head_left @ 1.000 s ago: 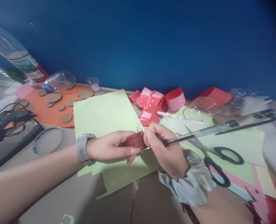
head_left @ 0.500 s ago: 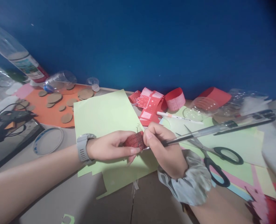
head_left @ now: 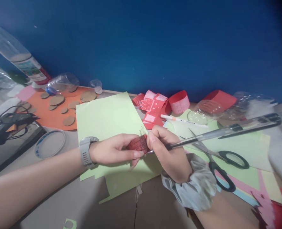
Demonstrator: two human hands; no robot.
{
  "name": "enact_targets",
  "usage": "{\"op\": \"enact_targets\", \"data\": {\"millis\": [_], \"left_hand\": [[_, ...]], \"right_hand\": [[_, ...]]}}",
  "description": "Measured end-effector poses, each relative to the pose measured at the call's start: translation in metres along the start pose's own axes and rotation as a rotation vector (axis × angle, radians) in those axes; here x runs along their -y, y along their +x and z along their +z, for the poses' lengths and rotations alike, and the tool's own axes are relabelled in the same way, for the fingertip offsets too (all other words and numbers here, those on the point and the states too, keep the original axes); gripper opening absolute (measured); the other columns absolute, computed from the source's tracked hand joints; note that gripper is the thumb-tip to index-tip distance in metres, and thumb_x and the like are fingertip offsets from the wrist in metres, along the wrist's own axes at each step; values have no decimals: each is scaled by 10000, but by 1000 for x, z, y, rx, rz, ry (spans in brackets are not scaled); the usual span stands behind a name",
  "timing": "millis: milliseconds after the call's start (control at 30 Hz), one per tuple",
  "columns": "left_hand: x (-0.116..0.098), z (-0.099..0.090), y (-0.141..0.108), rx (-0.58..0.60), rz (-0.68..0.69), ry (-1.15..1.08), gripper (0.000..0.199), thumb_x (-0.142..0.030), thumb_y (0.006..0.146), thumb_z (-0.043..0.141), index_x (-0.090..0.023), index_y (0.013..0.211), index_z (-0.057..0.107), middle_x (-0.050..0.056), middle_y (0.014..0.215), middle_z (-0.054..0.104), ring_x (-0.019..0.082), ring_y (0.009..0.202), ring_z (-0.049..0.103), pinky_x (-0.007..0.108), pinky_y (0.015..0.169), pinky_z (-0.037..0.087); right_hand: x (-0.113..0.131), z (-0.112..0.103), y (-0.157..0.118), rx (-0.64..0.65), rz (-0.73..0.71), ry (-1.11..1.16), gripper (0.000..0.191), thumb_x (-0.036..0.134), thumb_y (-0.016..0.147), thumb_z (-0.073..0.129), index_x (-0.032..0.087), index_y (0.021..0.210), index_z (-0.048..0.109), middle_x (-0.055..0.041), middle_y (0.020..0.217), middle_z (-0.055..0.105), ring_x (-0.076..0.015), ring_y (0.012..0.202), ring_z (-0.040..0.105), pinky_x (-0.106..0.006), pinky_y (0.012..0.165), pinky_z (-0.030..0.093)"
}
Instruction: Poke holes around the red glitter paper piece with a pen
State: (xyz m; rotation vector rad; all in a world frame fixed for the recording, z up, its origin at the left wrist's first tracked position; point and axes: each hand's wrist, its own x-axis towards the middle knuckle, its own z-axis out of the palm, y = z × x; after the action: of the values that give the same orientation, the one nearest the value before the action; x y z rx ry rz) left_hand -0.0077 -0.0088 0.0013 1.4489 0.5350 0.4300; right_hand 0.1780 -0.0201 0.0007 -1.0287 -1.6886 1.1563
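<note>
My left hand [head_left: 118, 149], with a grey watch [head_left: 86, 152] on its wrist, is closed on a small red piece with a dark crosshatch pattern [head_left: 138, 144], probably paper. In my right hand [head_left: 168, 149] a clear-barrelled pen [head_left: 207, 135] is pinched, its tip at the red piece's right edge. A grey scrunchie [head_left: 192, 184] circles my right wrist. Under both hands lies a light green paper sheet [head_left: 105, 117] with a stepped, cut lower edge. Scissors [head_left: 213, 154] with black handles lie partly open to the right, behind the pen.
Red paper shapes [head_left: 155, 108], a red paper ring [head_left: 179, 102] and a white marker [head_left: 179, 120] lie beyond my hands. Cardboard discs [head_left: 56, 100] rest on orange paper [head_left: 43, 116] at left, near a tape roll [head_left: 50, 144], a glue gun [head_left: 9, 125] and a plastic bottle [head_left: 28, 65]. A blue wall [head_left: 141, 44] stands behind.
Almost nothing differs. The whole view has shifted very slightly, and both hands keep their grips with the pen tip at the red piece.
</note>
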Motion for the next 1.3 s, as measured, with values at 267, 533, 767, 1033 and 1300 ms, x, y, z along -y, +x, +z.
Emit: {"op": "enact_targets", "data": {"millis": [267, 533, 767, 1033, 1300], "left_hand": [[-1, -1, 1, -5, -7, 16, 169, -247, 947, 495, -122, 834, 490, 27, 684, 567, 118, 625, 556, 241, 630, 465], [0, 0, -1, 4, 6, 34, 120, -196, 945, 480, -113, 861, 498, 39, 702, 581, 123, 642, 558, 244, 645, 460], [-1, -1, 0, 2, -3, 55, 127, -202, 944, 480, -113, 854, 494, 40, 702, 576, 122, 647, 543, 240, 648, 451], [-2, 0, -1, -1, -10, 80, 158, -232, 944, 482, -122, 830, 486, 43, 696, 581, 130, 643, 549, 255, 653, 455], [-2, 0, 0, 4, -4, 83, 167, -254, 945, 484, -128, 835, 486, 40, 696, 584, 130, 640, 555, 254, 647, 455]], "right_hand": [[1, 0, -1, 1, -3, 9, 254, 139, 868, 420, 205, 626, 387, 57, 559, 351, -95, 521, 347, -236, 492, 296], [0, 0, 0, 3, 5, 1, 259, 148, 881, 403, 202, 628, 391, 59, 565, 349, -90, 525, 345, -230, 499, 299], [5, 1, 2, -62, 62, 36, 269, 187, 877, 418, 205, 611, 379, 63, 548, 357, -80, 490, 322, -225, 466, 282], [2, 2, 2, -38, 65, -32, 272, 201, 876, 419, 208, 608, 375, 58, 545, 349, -93, 511, 345, -235, 485, 297], [3, 1, 1, -14, 55, -44, 245, 167, 856, 435, 206, 620, 383, 58, 550, 359, -92, 508, 347, -232, 482, 301]]}}
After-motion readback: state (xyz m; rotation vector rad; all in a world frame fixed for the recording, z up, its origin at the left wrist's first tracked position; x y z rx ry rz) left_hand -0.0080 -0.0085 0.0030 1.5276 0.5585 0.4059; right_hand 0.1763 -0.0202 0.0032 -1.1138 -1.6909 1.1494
